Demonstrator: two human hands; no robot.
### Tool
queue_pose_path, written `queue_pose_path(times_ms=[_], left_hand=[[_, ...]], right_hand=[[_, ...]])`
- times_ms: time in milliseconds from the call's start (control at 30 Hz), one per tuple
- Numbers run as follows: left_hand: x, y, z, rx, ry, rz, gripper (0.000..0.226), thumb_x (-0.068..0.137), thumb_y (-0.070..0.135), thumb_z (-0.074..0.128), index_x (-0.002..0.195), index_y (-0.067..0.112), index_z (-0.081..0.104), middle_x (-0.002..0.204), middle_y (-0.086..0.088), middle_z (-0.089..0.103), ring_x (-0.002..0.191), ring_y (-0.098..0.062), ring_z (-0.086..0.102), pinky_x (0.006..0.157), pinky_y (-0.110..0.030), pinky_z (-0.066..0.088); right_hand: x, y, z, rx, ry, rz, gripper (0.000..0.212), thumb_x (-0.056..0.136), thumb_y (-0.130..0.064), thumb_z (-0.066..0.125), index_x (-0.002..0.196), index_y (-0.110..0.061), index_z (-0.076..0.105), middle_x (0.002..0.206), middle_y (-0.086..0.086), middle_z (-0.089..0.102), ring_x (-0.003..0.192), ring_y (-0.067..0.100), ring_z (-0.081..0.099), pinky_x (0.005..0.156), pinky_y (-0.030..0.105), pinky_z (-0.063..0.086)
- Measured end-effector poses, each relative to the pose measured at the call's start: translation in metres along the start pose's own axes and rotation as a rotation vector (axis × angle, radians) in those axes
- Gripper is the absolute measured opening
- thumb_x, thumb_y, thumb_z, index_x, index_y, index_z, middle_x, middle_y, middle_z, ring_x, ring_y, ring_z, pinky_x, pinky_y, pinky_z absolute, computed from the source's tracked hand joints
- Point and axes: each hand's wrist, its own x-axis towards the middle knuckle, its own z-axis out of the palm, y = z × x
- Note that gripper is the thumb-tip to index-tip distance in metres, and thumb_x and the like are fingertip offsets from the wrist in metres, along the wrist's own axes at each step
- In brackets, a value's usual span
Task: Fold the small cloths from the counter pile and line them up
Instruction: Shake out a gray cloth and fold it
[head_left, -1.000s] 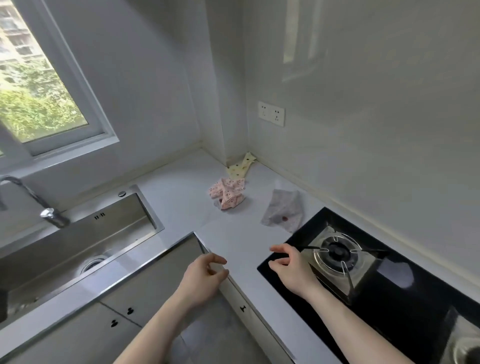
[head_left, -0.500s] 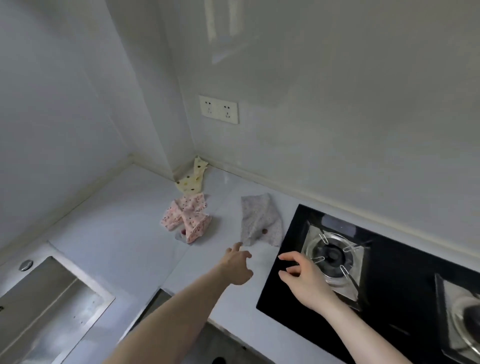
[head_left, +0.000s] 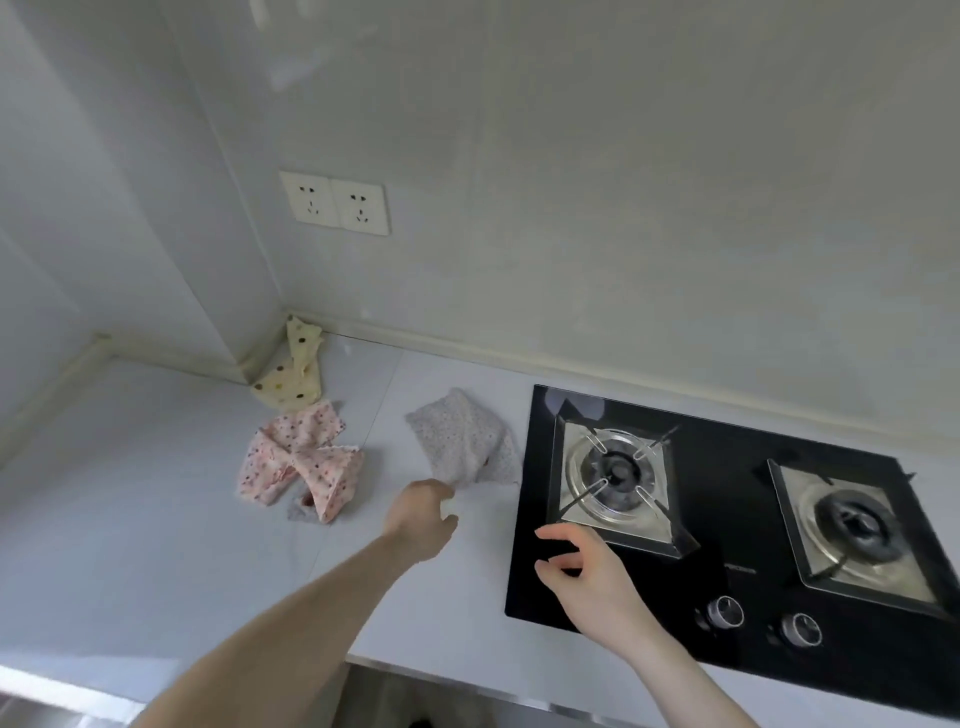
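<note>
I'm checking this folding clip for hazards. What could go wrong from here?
The left hand pinches the near corner of the grey cloth, which lies right beside the gas hob; a pull sideways might drag it over the burner. The right hand hovers open over the hob's glass and could brush the grate. Another grey scrap sits under the pink cloth, easily missed.

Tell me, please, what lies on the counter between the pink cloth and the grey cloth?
In the head view, only bare white counter separates the pink cloth from the grey cloth; the left hand pinches the grey cloth's near corner, below that gap.
</note>
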Motion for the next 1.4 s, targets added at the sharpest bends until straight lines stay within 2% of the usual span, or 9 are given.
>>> queue_pose_path(times_ms=[100,167,333,600,800,967,1200,1300,1400], left_hand=[[-0.030,0.006,-0.030,-0.244,0.271,0.059,0.010,0.090,0.027,0.073,0.099,0.032,0.077,0.109,0.015,0.074,0.093,-0.011,0.072,0.081,-0.029,0.056],[-0.051,0.012,-0.059,-0.361,0.350,0.143,0.013,0.083,0.022,0.076,0.080,0.034,0.072,0.083,0.018,0.073,0.071,-0.006,0.068,0.067,-0.028,0.054],[-0.108,0.037,-0.133,-0.480,0.207,0.285,0.018,0.088,0.012,0.068,0.098,0.027,0.067,0.092,0.010,0.066,0.046,-0.005,0.049,0.052,-0.014,0.037],[-0.157,0.035,-0.166,-0.506,0.211,0.293,0.016,0.092,0.019,0.072,0.104,0.029,0.072,0.091,0.013,0.063,0.049,-0.005,0.048,0.052,-0.013,0.038],[-0.174,0.045,-0.163,-0.445,0.252,0.212,0.006,0.084,0.034,0.080,0.080,0.032,0.075,0.085,0.018,0.074,0.082,-0.011,0.071,0.080,-0.042,0.059],[-0.188,0.068,-0.158,-0.396,0.274,0.206,0.007,0.085,0.031,0.080,0.079,0.031,0.077,0.086,0.018,0.074,0.082,-0.004,0.070,0.078,-0.034,0.059],[-0.197,0.093,-0.132,-0.293,0.375,0.127,0.013,0.080,0.028,0.082,0.071,0.032,0.073,0.078,0.022,0.070,0.074,0.004,0.062,0.063,-0.015,0.047],[-0.197,0.100,-0.122,-0.283,0.396,0.117,0.015,0.079,0.028,0.082,0.069,0.033,0.072,0.077,0.020,0.069,0.074,0.002,0.061,0.064,-0.018,0.047],[-0.198,0.099,-0.116,-0.283,0.427,0.139,0.019,0.078,0.029,0.085,0.067,0.035,0.070,0.076,0.016,0.068,0.069,-0.004,0.061,0.062,-0.018,0.047]], right_hand=[[-0.005,-0.006,0.006,0.024,0.009,0.004,0.031,0.093,-0.028,0.071,0.117,-0.045,0.060,0.120,-0.019,0.061,0.096,-0.001,0.063,0.069,0.013,0.048],[-0.005,-0.015,0.016,0.024,0.005,-0.016,0.035,0.091,-0.031,0.073,0.119,-0.045,0.059,0.124,-0.024,0.060,0.103,-0.005,0.062,0.077,0.015,0.049],[-0.004,-0.049,0.054,0.030,-0.056,-0.109,0.060,0.075,-0.048,0.084,0.127,-0.041,0.054,0.124,-0.025,0.059,0.107,-0.002,0.060,0.084,0.017,0.051],[-0.022,-0.089,0.088,0.040,-0.175,-0.197,0.033,0.082,-0.052,0.078,0.108,-0.039,0.064,0.109,-0.022,0.069,0.106,0.000,0.062,0.086,0.023,0.054],[-0.043,-0.099,0.081,0.132,-0.236,-0.191,0.056,0.069,-0.059,0.084,0.116,-0.039,0.060,0.115,-0.022,0.068,0.107,-0.004,0.062,0.080,0.017,0.051],[-0.040,-0.076,0.066,0.087,-0.094,-0.215,0.010,0.088,-0.038,0.068,0.098,-0.038,0.070,0.104,-0.024,0.070,0.104,0.005,0.064,0.081,0.020,0.047],[-0.056,-0.066,0.042,0.210,-0.182,-0.226,0.054,0.069,-0.049,0.083,0.116,-0.041,0.059,0.117,-0.027,0.062,0.107,-0.006,0.060,0.078,0.014,0.047],[-0.054,-0.057,0.042,0.219,-0.133,-0.205,0.039,0.073,-0.048,0.078,0.108,-0.040,0.063,0.114,-0.024,0.065,0.103,-0.002,0.063,0.078,0.018,0.053],[-0.054,-0.041,0.038,0.236,-0.037,-0.191,0.017,0.084,-0.025,0.066,0.096,-0.035,0.069,0.101,-0.020,0.070,0.092,0.004,0.067,0.071,0.022,0.058]])
